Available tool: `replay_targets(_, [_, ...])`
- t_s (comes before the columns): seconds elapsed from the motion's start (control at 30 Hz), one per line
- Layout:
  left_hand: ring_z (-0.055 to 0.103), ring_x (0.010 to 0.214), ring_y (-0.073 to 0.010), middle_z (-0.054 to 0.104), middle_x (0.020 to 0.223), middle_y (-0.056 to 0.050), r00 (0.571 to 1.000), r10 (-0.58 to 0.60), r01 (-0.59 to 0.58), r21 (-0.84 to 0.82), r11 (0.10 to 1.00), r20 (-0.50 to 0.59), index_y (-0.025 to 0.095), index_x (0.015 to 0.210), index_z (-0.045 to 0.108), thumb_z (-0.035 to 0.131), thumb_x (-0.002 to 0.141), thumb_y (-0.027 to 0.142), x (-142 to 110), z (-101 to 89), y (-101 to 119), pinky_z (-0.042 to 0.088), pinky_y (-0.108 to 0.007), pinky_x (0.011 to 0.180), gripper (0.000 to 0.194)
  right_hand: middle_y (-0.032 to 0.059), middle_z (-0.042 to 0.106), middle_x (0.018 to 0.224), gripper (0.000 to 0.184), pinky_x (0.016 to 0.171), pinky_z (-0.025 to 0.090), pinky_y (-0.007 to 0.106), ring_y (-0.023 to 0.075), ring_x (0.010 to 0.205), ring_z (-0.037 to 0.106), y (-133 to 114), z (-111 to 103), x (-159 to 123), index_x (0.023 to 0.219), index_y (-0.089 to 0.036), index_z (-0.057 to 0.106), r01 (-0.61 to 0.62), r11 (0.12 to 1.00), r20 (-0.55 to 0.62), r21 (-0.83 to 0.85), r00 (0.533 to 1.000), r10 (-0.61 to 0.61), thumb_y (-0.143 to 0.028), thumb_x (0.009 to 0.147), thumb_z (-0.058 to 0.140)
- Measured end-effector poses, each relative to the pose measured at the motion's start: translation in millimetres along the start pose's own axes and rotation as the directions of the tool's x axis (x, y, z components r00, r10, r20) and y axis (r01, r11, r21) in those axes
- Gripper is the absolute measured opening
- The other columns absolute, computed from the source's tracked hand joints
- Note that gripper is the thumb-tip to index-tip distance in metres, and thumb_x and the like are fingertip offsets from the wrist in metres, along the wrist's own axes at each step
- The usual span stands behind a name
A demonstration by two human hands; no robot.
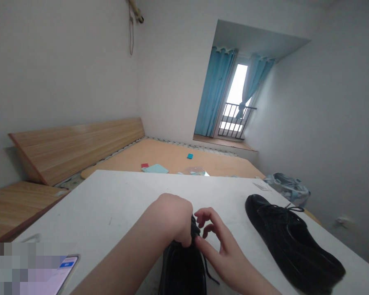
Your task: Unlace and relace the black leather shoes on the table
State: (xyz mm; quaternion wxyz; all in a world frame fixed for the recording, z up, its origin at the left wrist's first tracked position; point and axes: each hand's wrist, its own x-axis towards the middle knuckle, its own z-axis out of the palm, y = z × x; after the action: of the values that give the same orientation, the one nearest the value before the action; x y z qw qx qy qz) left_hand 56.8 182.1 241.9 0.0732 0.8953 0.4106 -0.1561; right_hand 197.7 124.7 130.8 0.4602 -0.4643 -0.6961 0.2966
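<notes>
A black lace-up shoe stands on the white table in front of me, its opening towards me. My left hand reaches across its lacing with curled, closed fingers. The back of that hand hides the fingertips and whatever they grip. Right of the shoe, my right hand has bent fingers held apart, the thumb close to the lacing and nothing visible between them. A loose black shoelace end hangs beside the shoe. Another black shoe, with its lace tied in a bow, rests at the right.
A phone lies at the left front of the white table, partly blurred out. Behind the table is a tan bed surface with a blue card and papers. A fabric bag stands beyond the right edge.
</notes>
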Motion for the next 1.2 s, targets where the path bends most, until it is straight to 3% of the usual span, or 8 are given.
replay_targets(0.13, [0.067,0.072,-0.0294,0.074,0.081,-0.010,0.999,-0.030,0.029,-0.032,0.999,-0.037,0.020,0.087,0.073,0.061,0.060,0.028,-4,-1.7,-1,0.049,-0.034,0.059,0.030,0.0020,0.055,0.086,0.006,0.069,0.042,0.029,0.0170,0.080,0.052,1,1,2,0.086,-0.021,0.053,-0.084,0.996,0.011,-0.031,0.996,0.084,-0.026,0.085,0.055])
replay_targets(0.23, [0.067,0.073,-0.0303,0.074,0.080,-0.011,0.998,-0.057,0.056,-0.033,0.998,-0.039,0.019,0.085,0.073,0.060,0.061,0.025,-8,-3.6,2,0.048,-0.034,0.060,0.027,0.0021,0.053,0.082,0.014,0.068,0.041,0.029,0.0170,0.079,0.050,3,0,3,0.078,-0.021,0.052,-0.025,0.999,0.015,-0.024,1.000,0.025,-0.030,0.089,0.051])
replay_targets(0.57, [0.061,0.058,-0.0239,0.069,0.068,-0.008,0.998,0.060,-0.060,0.000,0.998,-0.029,0.019,0.077,0.073,0.059,0.060,0.032,-2,1.8,-1,0.041,-0.029,0.049,0.025,0.0038,0.052,0.095,0.009,0.079,0.042,0.032,0.0182,0.087,0.048,0,-2,-7,0.098,-0.022,0.049,0.067,0.998,0.034,0.000,0.997,-0.067,-0.027,0.091,0.047])
replay_targets(0.67, [0.053,0.053,-0.0181,0.065,0.063,-0.004,0.995,0.085,-0.087,-0.039,0.995,-0.046,0.021,0.074,0.072,0.061,0.058,0.034,-1,2.3,-7,0.035,-0.026,0.047,0.023,0.0058,0.051,0.110,0.032,0.086,0.041,0.035,0.0207,0.100,0.047,-2,-3,-5,0.114,-0.024,0.047,0.118,0.991,0.037,-0.065,0.993,-0.116,-0.020,0.083,0.055])
replay_targets(0.83, [0.045,0.050,-0.0141,0.053,0.055,0.004,0.991,0.127,-0.132,-0.150,0.980,-0.039,0.022,0.065,0.062,0.062,0.057,0.033,2,-0.1,-14,0.031,-0.025,0.046,0.014,0.0067,0.049,0.112,0.025,0.095,0.040,0.039,0.0230,0.109,0.046,-5,-5,-4,0.105,-0.024,0.052,0.131,0.988,0.032,-0.087,0.991,-0.128,-0.018,0.081,0.057])
replay_targets(1.0, [0.042,0.053,-0.0107,0.047,0.058,0.007,0.948,0.282,-0.314,-0.558,0.768,-0.146,0.021,0.066,0.051,0.059,0.069,0.040,-4,-10.7,-23,0.031,-0.022,0.048,0.021,0.0071,0.043,0.126,0.032,0.107,0.030,0.041,0.0234,0.124,0.039,-2,-4,-7,0.115,-0.028,0.054,0.104,0.993,0.124,-0.058,0.988,-0.096,-0.023,0.084,0.060])
replay_targets(1.1, [0.047,0.054,-0.0108,0.050,0.057,0.006,0.952,0.205,-0.305,-0.700,0.646,-0.226,0.020,0.066,0.048,0.055,0.078,0.053,-15,-18.2,-29,0.038,-0.022,0.055,0.036,0.0063,0.048,0.117,0.009,0.104,0.033,0.041,0.0227,0.118,0.044,-2,-3,-6,0.095,-0.025,0.058,0.101,0.995,0.084,-0.016,0.992,-0.099,-0.030,0.087,0.058])
replay_targets(1.2, [0.045,0.049,-0.0112,0.045,0.055,0.005,0.968,0.093,-0.237,-0.739,0.631,-0.232,0.020,0.064,0.043,0.043,0.079,0.071,-26,-22.8,-36,0.041,-0.024,0.053,0.052,0.0059,0.055,0.102,0.019,0.091,0.040,0.037,0.0213,0.100,0.052,-4,-6,-2,0.081,-0.023,0.056,0.077,0.988,0.044,0.133,0.996,-0.084,-0.040,0.089,0.054])
